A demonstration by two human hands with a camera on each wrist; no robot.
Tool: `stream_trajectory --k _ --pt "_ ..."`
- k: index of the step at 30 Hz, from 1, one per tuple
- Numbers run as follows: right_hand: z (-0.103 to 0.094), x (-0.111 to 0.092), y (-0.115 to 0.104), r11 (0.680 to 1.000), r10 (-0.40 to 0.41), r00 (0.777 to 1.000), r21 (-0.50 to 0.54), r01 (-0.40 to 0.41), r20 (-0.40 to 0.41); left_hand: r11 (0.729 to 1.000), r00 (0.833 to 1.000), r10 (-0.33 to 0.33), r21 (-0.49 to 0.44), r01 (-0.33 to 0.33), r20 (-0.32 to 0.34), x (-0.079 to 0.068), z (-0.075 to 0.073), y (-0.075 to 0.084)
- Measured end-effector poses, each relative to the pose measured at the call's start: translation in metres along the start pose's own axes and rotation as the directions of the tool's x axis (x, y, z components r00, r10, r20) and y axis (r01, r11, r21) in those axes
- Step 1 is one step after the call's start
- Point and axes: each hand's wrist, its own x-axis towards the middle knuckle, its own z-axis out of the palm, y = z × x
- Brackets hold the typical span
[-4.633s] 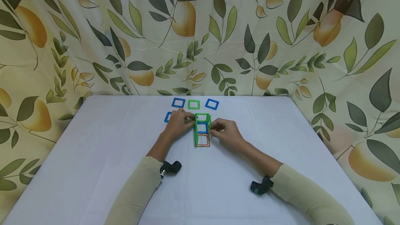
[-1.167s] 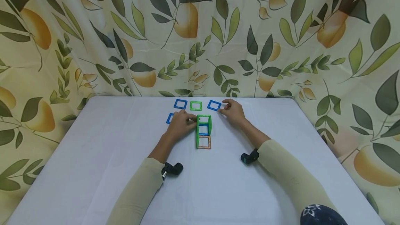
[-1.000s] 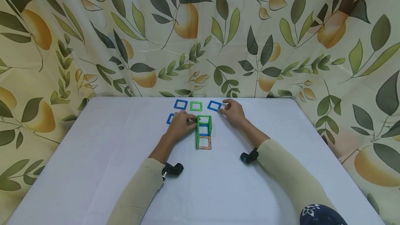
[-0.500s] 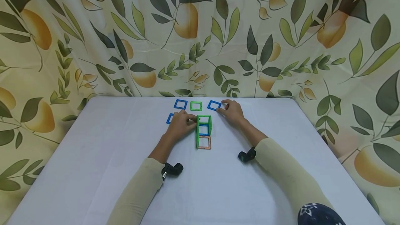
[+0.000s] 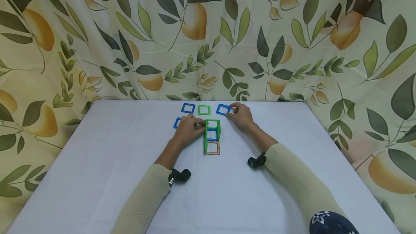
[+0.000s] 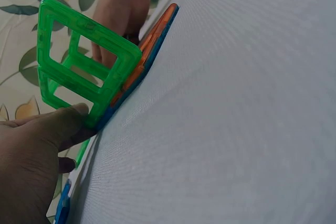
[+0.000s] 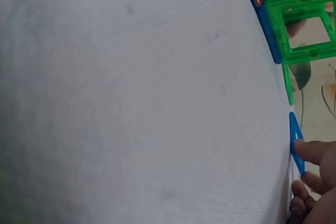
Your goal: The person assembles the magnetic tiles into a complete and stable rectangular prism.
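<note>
My right hand pinches the blue tile, beyond and right of the tile structure my left hand grips.

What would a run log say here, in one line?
left hand: grips green-walled structure | right hand: pinches rightmost blue tile | loose green tile: flat on white table

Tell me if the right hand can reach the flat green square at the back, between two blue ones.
Probably yes, from above: nothing covers the green square. The right hand pinches the rightmost blue square, which lies between, so it would likely need to release that first.
</note>
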Motion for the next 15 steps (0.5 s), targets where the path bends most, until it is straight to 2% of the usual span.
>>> stream_trajectory --k 8,15 --pt "0.0021 0.0031 0.0017 0.996 0.017 1.0 0.093 -0.016 -0.005 1.0 1.0 -0.001 0.005 0.001 0.002 -0.0002 -0.0006 0.001" --pt "-0.0006 -0.0025 -0.0023 0.982 0.006 0.999 0.187 0.001 -0.036 1.0 1.0 -0.003 0.007 0.003 0.006 -0.0001 -0.0002 0.0"
